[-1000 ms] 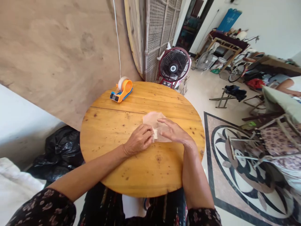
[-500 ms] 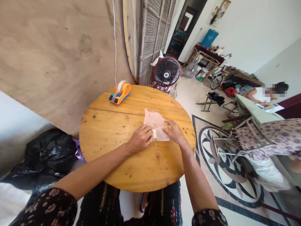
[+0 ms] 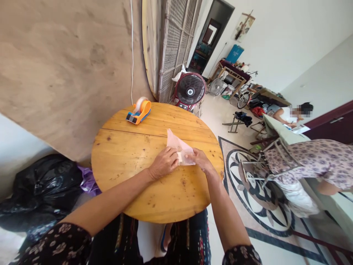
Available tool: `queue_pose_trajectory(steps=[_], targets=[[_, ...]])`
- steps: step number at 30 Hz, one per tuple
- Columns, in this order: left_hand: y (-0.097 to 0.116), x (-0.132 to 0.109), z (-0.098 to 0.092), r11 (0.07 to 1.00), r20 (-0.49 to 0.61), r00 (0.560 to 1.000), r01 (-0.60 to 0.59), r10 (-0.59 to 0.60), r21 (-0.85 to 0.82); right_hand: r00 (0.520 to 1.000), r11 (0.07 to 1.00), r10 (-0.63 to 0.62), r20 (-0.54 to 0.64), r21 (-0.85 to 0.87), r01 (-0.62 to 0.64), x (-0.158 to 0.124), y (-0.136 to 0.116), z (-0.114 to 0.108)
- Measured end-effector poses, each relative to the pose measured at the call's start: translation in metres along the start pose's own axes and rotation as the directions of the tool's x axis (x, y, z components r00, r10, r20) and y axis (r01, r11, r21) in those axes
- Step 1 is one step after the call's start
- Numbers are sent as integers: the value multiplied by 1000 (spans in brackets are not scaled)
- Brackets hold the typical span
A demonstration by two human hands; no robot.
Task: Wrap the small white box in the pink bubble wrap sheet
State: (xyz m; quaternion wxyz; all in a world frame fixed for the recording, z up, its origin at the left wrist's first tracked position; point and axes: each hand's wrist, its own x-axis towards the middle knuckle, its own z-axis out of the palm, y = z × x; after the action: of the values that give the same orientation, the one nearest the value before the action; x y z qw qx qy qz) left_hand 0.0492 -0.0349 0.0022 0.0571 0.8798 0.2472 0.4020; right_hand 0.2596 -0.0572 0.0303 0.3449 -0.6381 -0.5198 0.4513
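A thin, pale pink sheet (image 3: pixel 174 141) lies on the round wooden table (image 3: pixel 124 158), its top corner pointing away from me. Whether it is paper or film I cannot tell. My left hand (image 3: pixel 164 162) has its fingers curled at the sheet's left side, by a small whitish piece (image 3: pixel 180 157) resting on it. On the right side, my right hand (image 3: pixel 201 160) closes on the sheet, thumb over it and fingers at the edge. The sheet's right edge now slants down to these fingers. An orange and blue tape dispenser (image 3: pixel 141 111) stands at the table's far left.
Behind the table is a dark red fan (image 3: pixel 190 90). Black plastic bags (image 3: pixel 44 187) lie on the left. To the right, a person in patterned clothing (image 3: pixel 306 158) sits by a folding chair, and another person (image 3: pixel 286 115) is at a table farther back.
My right hand has closed on the sheet's right side and brought it inward, so the top right part has folded down into a slanted edge. My left hand stays in place. The view has turned slightly right.
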Motion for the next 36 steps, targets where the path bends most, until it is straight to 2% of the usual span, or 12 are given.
queue_pose_trajectory(steps=[4,12,16,19,25,28,32,36], targets=[[0,0,0,1000,-2,1000,0,0,5,998,993,-51,-42,-106,46,-3,-4,4],[-1,0,1,1000,0,1000,1,-1,15,982,962,-103,-157,-267,58,1,-4,6],[-1,-1,1,1000,6,1000,7,-7,22,988,993,-56,-146,-106,41,-3,1,-3],[-1,-1,1,999,5,1000,3,-3,33,987,996,-65,-147,-74,54,-10,4,-12],[-1,0,2,999,-5,1000,-2,2,44,999,999,-47,25,12,47,-15,-2,-11],[-1,-1,2,999,-4,1000,-3,4,43,998,998,-27,53,-50,29,-7,-9,-6],[-1,-1,2,999,-10,1000,-7,7,44,998,971,54,13,-235,-49,6,-14,-1],[-2,0,3,999,-12,1000,-6,7,41,999,953,51,-7,-300,-51,10,-14,5]])
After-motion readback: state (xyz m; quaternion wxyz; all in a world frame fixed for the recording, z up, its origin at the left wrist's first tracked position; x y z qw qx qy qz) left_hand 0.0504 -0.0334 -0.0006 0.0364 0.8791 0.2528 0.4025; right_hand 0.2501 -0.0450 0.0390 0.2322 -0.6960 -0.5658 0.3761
